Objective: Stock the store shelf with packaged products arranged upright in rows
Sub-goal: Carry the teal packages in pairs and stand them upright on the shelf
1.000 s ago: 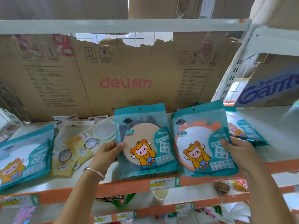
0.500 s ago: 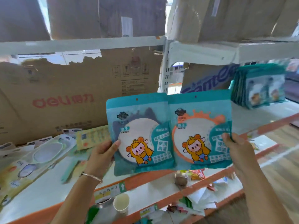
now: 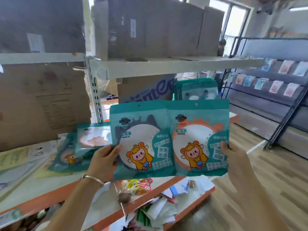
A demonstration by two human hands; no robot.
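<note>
Low in the frame, two bare arms reach up from the bottom edge. The left grip (image 3: 106,161), with a thin bracelet (image 3: 93,178) on its wrist, pinches the lower left edge of the left pack (image 3: 140,129), thumb on the front and fingers hidden behind. The right grip (image 3: 233,162) pinches the right edge of the right pack (image 3: 198,130) the same way.

Both teal packs are held upright in mid-air at the centre of the frame, side by side between the two grips. Their inner edges meet. Each shows a round pale disc and a cartoon figure in a yellow hood.

Below them, at lower centre, a lower shelf (image 3: 191,202) carries loose snack packets (image 3: 141,185) and papers (image 3: 160,212). Left of the held packs is the shelf (image 3: 41,200), which has an orange front edge. More teal packs (image 3: 90,140) lie flat on it, just behind the left grip, and yellowish packets (image 3: 15,155) lie further left.

Behind the held packs, at upper centre, a stack (image 3: 195,90) of teal packs stands upright on the same level, beside a box (image 3: 146,90) with blue lettering. A large brown carton (image 3: 41,100) fills the left. Above, the top shelf (image 3: 166,67) bears dark cartons (image 3: 158,27).

At the right, over the wooden floor (image 3: 266,189), a black wire rack (image 3: 275,97) holds small hanging packets, blurred. A window (image 3: 233,19) glows at the upper right.
</note>
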